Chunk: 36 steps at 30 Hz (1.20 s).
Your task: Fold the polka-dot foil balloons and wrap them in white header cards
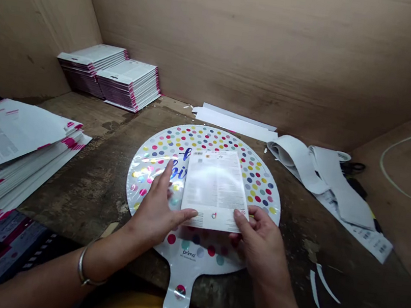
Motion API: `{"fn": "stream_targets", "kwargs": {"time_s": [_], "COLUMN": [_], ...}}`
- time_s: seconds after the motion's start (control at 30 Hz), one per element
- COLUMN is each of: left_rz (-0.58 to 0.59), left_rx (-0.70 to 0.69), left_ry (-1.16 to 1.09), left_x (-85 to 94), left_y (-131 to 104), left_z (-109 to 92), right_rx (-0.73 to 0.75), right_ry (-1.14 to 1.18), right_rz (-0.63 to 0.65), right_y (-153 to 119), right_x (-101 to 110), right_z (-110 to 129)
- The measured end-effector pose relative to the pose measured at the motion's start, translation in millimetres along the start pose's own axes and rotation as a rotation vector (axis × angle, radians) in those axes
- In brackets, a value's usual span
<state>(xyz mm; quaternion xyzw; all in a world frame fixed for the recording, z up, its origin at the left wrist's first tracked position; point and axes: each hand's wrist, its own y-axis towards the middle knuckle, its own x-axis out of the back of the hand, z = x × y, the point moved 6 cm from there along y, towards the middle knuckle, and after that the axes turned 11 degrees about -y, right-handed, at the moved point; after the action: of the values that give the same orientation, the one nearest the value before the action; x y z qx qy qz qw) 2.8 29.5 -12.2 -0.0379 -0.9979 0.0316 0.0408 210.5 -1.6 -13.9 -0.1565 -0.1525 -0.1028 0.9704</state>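
Note:
A round foil balloon with coloured dots and blue lettering lies flat on the table, its tail toward me. Above it is a white printed packet, covering part of the lettering. My right hand grips the packet's lower right corner between thumb and fingers. At the packet's left side, my left hand has its fingers spread, the thumb touching the lower left corner.
Stacked white and pink packets stand at the back left. A pile of printed sheets lies at the left. White paper strips, a label roll and scissors lie at the back and right, beside the wooden walls.

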Motion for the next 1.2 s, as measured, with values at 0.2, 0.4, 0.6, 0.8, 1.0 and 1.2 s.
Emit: {"fn": "stream_targets", "kwargs": {"time_s": [0.2,0.4,0.6,0.8,1.0,1.2], "left_rz": [0.218,0.121,0.112,0.074,0.08,0.026], "left_rx": [0.406,0.324,0.272,0.313,0.306,0.227], "left_ry": [-0.64,-0.698,-0.661,-0.632,-0.703,-0.673], "left_x": [-40.7,-46.9,-48.1,-50.2,-53.0,-40.4], "left_y": [-17.9,-22.7,-25.8,-26.6,-27.4,-23.6], "left_z": [16.0,15.5,12.2,18.8,21.6,17.5], "right_rx": [-0.024,-0.086,-0.158,-0.115,-0.126,0.319], "right_ry": [0.289,0.642,0.844,0.703,0.639,-0.191], "right_rz": [0.076,0.208,0.22,0.193,0.25,-0.168], "right_y": [-13.5,-31.6,-35.5,-36.5,-38.2,-34.9], "right_x": [2.8,-22.4,-38.3,-29.4,-33.2,25.0], "right_z": [-1.2,-3.1,-14.2,-9.9,-12.2,11.9]}}
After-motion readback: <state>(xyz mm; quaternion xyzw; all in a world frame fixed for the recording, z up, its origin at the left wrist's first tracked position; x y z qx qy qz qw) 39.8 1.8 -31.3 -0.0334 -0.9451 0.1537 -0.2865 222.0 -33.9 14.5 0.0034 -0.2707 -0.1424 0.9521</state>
